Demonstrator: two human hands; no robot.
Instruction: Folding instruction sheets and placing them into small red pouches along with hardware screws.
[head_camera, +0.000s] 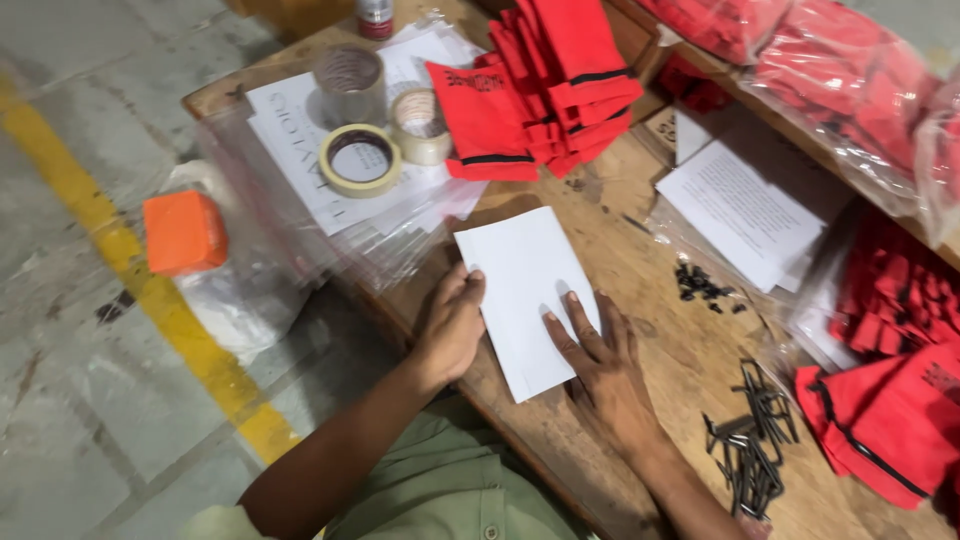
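Note:
A folded white paper sheet (520, 280) lies on the wooden table (660, 350). My left hand (452, 325) presses its left edge with fingertips on the paper. On the sheet's lower right part, my right hand (600, 365) lies flat, fingers spread. Neither hand grips anything.
A stack of red fabric pouches (545, 85) sits behind the paper, with tape rolls (362, 158) on clear bags with printed sheets (300, 130) at left. Printed papers (740, 205), small black pieces (700, 285), black pins (755, 440), more red pouches (885, 420) lie right. An orange block (183, 232) sits below the table's left side.

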